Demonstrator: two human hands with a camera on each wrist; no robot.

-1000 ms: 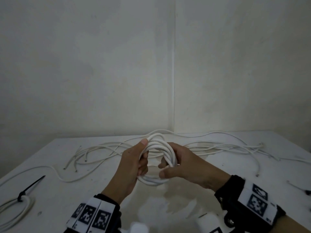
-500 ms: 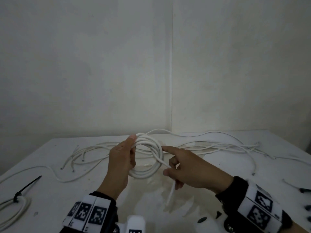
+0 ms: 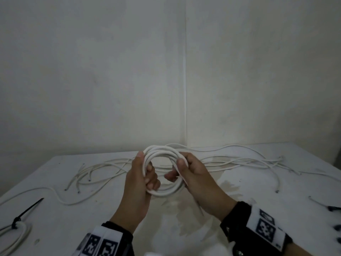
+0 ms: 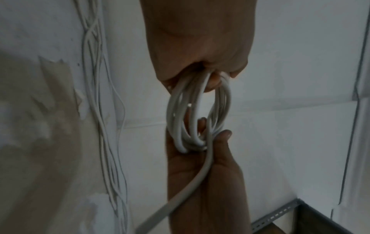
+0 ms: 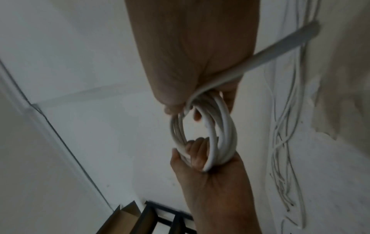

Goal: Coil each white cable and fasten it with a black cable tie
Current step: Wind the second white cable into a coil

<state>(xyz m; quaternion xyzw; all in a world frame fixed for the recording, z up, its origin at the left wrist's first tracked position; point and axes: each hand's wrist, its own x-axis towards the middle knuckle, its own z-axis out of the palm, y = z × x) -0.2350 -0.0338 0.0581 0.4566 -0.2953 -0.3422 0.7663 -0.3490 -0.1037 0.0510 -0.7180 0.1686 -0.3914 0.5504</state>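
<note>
Both hands hold a coil of white cable (image 3: pixel 162 153) upright above the middle of the table, its ring facing me. My left hand (image 3: pixel 145 169) grips the coil's left side, thumb on the outside and fingers curled through the ring. My right hand (image 3: pixel 176 169) pinches the right side between thumb and fingers. The cable's loose tail (image 3: pixel 198 206) runs down under the right palm. In the left wrist view the coil (image 4: pixel 198 118) hangs from the left fingers (image 4: pixel 212 83) with the tail (image 4: pixel 190 186) crossing the right palm. The right wrist view shows the coil (image 5: pixel 222 134) and the tail (image 5: pixel 280 52).
Several loose white cables (image 3: pixel 239 161) lie spread along the back of the white table (image 3: pixel 55 228). A tied coil (image 3: pixel 16 235) with a black cable tie (image 3: pixel 30 209) sits at the front left edge. More black ties (image 3: pixel 334 208) show at the right edge.
The right hand has laid the hanging length around the coil and closed on its right side. The coil has turned so that its ring faces me. The left hand's grip is unchanged.
</note>
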